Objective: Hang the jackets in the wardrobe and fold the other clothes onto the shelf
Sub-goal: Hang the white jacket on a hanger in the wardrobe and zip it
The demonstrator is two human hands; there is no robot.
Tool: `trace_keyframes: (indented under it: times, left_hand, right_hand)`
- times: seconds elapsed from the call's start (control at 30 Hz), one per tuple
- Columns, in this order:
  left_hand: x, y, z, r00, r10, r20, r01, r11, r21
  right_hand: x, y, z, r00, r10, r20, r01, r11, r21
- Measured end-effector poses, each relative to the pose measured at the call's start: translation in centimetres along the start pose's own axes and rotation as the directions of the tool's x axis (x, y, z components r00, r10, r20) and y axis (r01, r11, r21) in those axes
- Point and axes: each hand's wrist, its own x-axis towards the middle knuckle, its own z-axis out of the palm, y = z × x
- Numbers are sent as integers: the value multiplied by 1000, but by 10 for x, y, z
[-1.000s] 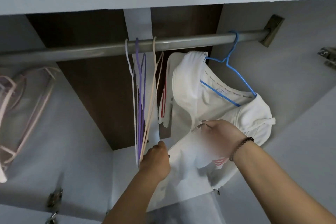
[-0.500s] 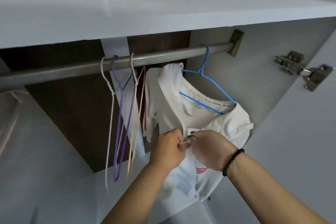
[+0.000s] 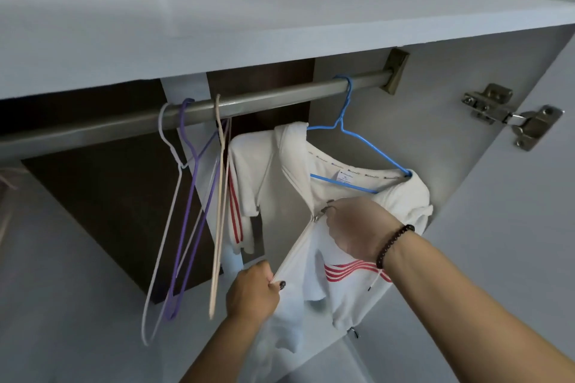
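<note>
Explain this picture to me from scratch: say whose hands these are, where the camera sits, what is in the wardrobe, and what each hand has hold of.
No machine here: a person's two bare hands, filmed by one wide-angle camera worn on their head, looking forward and down into an open wardrobe. A metal rail runs under a white shelf. On it hangs a white jacket with red stripes, on a blue hanger. Beside it hang three bare hangers: white, purple and beige. The right hand pinches the zipper pull. The left hand has a grip on the jacket's zipped front edge lower down, pulling it taut.
</note>
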Motion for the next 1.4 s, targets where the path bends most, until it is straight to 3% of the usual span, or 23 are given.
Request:
trace_keyframes:
  times: [0.2,0.33,0.43,0.57,0.87,0.97,1.03,1.13,1.2,1.33,1.4]
  left_hand:
    - [9,13,-12,998,44,36,-44,999,-12]
    - [21,56,-37,956,160,-247,-237,916,-324]
    - [34,78,-51,911,263,-319,-356,891,-283]
    - [42,79,-44,911,306,-277,-374,895,-242]
    - [45,66,-11,959,225,-173,-255,951,-174]
    - [47,66,-5,970,207,-128,-223,967,-124]
    - [50,68,-3,973,211,-89,-220,969,-112]
    - [59,73,-9,978,209,-27,-210,975,-78]
    - [68,78,-18,974,227,-9,-227,973,-50]
    - [88,106,-47,949,295,-110,-312,928,-204]
    - [100,129,-63,924,342,-171,-379,882,-282]
  right_hand:
    - [4,-2,17,997,-62,41,66,992,-105]
    - [3,-2,17,996,-57,65,66,987,-146]
    - [4,5,16,996,-37,85,52,982,-182]
    - [5,-9,10,999,-45,3,45,995,-94]
    - [21,-30,-9,996,-55,-68,51,997,-54]
    - [31,-25,-19,988,-131,-84,107,964,-242]
    - [34,-24,-28,969,-233,-87,165,862,-479]
    - [32,-31,-43,892,-447,-65,218,554,-803]
    - [32,-37,-57,795,-601,-88,236,439,-867]
    - [38,-45,-91,553,-800,-232,236,417,-878]
    - [43,-47,-105,483,-828,-285,241,439,-866]
